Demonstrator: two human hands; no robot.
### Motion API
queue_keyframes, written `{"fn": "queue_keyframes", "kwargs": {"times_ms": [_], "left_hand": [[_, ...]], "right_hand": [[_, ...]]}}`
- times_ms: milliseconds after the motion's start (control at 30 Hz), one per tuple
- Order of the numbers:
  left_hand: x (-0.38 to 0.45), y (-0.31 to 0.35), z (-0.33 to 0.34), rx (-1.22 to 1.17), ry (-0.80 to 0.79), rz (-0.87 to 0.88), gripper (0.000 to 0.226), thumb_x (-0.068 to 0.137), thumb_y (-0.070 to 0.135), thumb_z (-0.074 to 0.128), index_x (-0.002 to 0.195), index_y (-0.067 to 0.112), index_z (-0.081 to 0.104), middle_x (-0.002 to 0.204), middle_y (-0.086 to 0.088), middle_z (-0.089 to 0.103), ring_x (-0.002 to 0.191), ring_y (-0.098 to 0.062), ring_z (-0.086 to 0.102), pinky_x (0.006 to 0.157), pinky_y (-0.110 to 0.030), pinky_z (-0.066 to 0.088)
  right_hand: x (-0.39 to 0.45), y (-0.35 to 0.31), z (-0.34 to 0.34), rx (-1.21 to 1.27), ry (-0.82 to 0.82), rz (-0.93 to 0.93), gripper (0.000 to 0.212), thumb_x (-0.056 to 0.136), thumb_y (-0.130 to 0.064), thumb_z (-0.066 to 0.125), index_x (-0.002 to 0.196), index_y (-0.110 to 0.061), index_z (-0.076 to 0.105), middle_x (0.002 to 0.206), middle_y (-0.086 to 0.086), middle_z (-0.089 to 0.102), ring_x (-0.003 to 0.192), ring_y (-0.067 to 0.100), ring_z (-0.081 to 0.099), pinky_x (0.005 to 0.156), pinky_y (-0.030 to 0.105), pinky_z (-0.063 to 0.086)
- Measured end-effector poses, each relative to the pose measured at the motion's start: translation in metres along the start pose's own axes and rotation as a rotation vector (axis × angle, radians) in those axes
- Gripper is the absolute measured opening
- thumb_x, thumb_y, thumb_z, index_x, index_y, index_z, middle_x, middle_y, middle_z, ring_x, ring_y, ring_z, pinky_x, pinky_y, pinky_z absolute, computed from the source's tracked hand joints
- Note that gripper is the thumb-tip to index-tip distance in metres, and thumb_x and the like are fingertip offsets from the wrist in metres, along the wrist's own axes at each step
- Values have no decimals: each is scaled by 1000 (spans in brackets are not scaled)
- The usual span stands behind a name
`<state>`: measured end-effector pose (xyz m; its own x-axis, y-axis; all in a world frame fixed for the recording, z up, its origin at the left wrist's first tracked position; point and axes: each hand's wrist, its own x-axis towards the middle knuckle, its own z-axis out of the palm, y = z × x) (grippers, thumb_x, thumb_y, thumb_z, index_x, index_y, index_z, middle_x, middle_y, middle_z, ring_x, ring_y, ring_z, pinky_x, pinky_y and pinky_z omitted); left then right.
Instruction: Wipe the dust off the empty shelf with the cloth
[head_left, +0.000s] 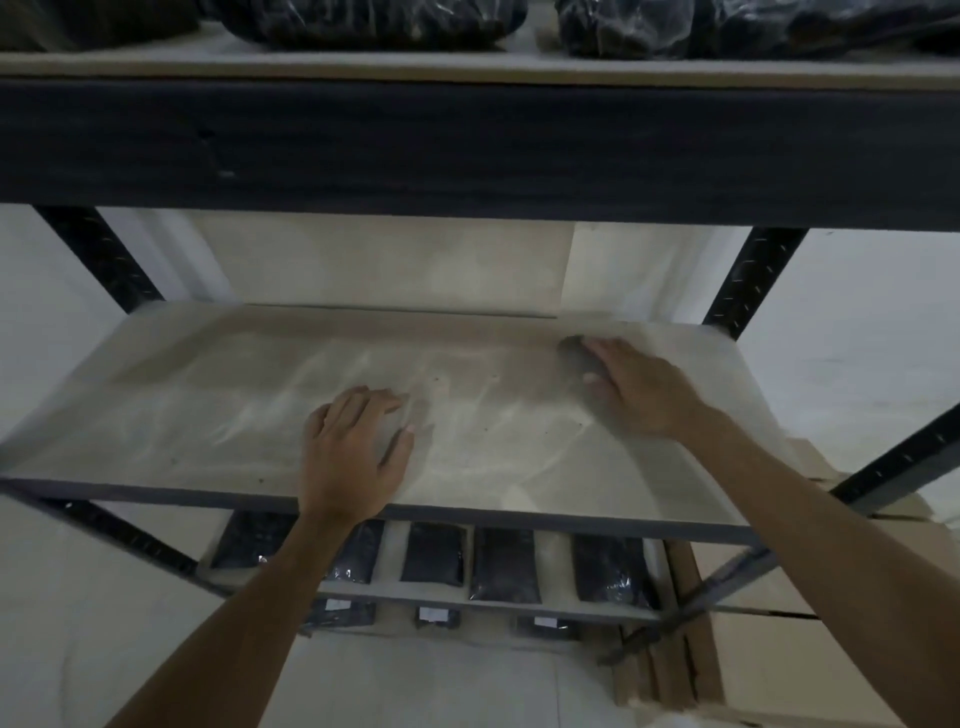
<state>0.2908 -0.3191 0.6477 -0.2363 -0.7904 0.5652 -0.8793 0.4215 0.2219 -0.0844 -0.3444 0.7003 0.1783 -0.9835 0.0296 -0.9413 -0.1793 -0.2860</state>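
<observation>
Two hands: left hand (358, 447), right hand (636, 387). One cloth (576, 353). One empty shelf (218, 395). Five dark packets (434, 553) on the shelf below. Three labelled packets (436, 617) lower still.

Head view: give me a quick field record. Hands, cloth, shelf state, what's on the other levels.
left hand: flat on the shelf, palm down, holding nothing
right hand: pressing on the cloth at the back right
cloth: dark, mostly hidden under the fingers
shelf: bare, dusty, pale streaks across it
level above: dark bags in clear plastic
level below: row of dark packets
right of rack: cardboard boxes
</observation>
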Motion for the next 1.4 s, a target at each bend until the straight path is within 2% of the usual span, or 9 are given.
{"fn": "queue_keyframes", "kwargs": {"times_ms": [100,167,267,433,833,967,1133,1333,1400], "left_hand": [[1,1,-1,0,-18,-22,32,91,39,58,116,19,65,121,1,68,119,-24,59,97,-43,43],[1,1,-1,-5,-25,-36,33,90,39,57,116,20,65,120,1,68,119,-23,59,98,-43,43],[1,2,-3,5,-41,-54,33,90,40,57,116,22,65,121,3,68,120,-21,58,98,-40,41],[1,2,-3,0,-69,-75,32,89,39,59,116,22,64,123,4,67,122,-20,57,100,-40,40],[2,5,-6,5,-114,-85,36,91,42,52,118,21,63,123,2,66,121,-20,57,100,-41,42],[2,4,-5,11,-123,-92,36,91,42,52,119,22,62,124,3,65,122,-19,55,101,-41,41],[2,3,-4,13,-114,-84,37,91,43,51,119,22,62,124,3,65,120,-18,56,100,-38,40],[2,2,-4,8,-121,-88,37,92,44,50,120,23,62,124,5,64,122,-18,55,101,-40,41],[1,3,-5,7,-117,-93,36,92,43,50,120,24,62,124,5,64,122,-18,55,101,-40,41]], "right_hand": [[-8,-16,-5,44,-113,-258,58,105,-52,34,155,-22,32,148,4,48,127,24,52,100,32,42],[7,-11,-19,75,-34,-292,50,106,-44,41,153,-25,37,144,4,52,122,25,56,101,39,47],[45,13,-42,-6,89,-48,47,106,-41,42,150,-27,35,135,8,53,112,31,59,91,51,52],[68,38,-19,-88,-34,126,50,106,-41,39,152,-22,31,138,14,50,118,38,56,98,48,46],[-9,-36,-6,117,-64,-415,48,106,-42,40,151,-25,39,139,-3,52,115,12,52,93,29,42],[40,0,-25,40,135,-127,48,107,-40,39,151,-22,38,133,10,53,113,32,58,90,42,49],[49,13,-5,-48,11,41,50,107,-39,37,153,-18,34,137,16,51,115,42,58,93,45,48],[5,-29,5,106,-142,-262,78,95,-73,14,157,-27,29,154,2,43,137,24,46,111,36,38],[6,-34,-3,138,-176,-340,70,98,-69,22,156,-30,29,154,-1,44,136,19,46,112,37,39]]}}
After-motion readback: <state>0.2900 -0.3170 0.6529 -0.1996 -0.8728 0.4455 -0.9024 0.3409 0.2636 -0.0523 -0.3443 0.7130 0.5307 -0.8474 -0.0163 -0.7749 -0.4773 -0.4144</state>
